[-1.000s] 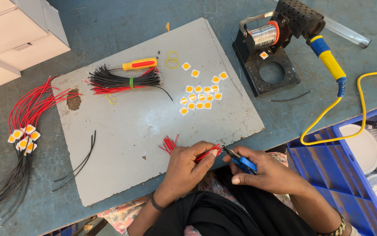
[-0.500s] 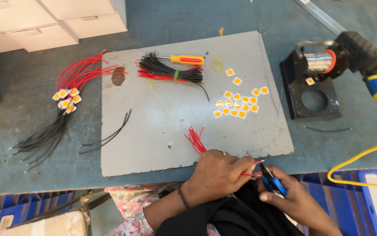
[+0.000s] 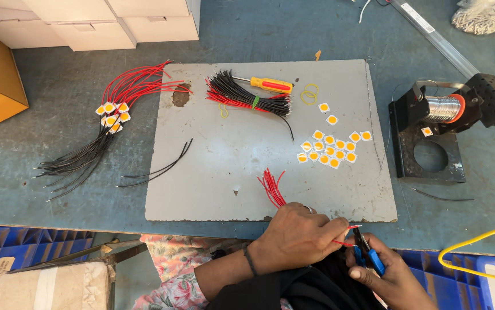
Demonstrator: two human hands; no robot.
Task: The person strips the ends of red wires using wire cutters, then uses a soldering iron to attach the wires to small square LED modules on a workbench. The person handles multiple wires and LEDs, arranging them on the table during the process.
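Left hand is seen at the near edge of the grey board, at about 6 o'clock of it. Its fingers are closed around a small bunch of red wires, whose free ends fan out onto the board toward 11 o'clock. One red wire end is pinched at the fingertips and pointed toward 3 o'clock.

Right hand is held just beside the left, at its 4 o'clock, below the table edge. Its fingers are wrapped around the blue handles of a small cutter; the cutter's dark tip is set against the pinched wire end.

On the board, a cluster of small yellow square chips is noted at 1 o'clock of the left hand. A tied bundle of black and red wires lies at the board's far side, with a yellow-and-red screwdriver touching it.

Off the board at 9 o'clock, finished red and black wires with chips attached are spread on the table. A black soldering stand is placed at 3 o'clock.
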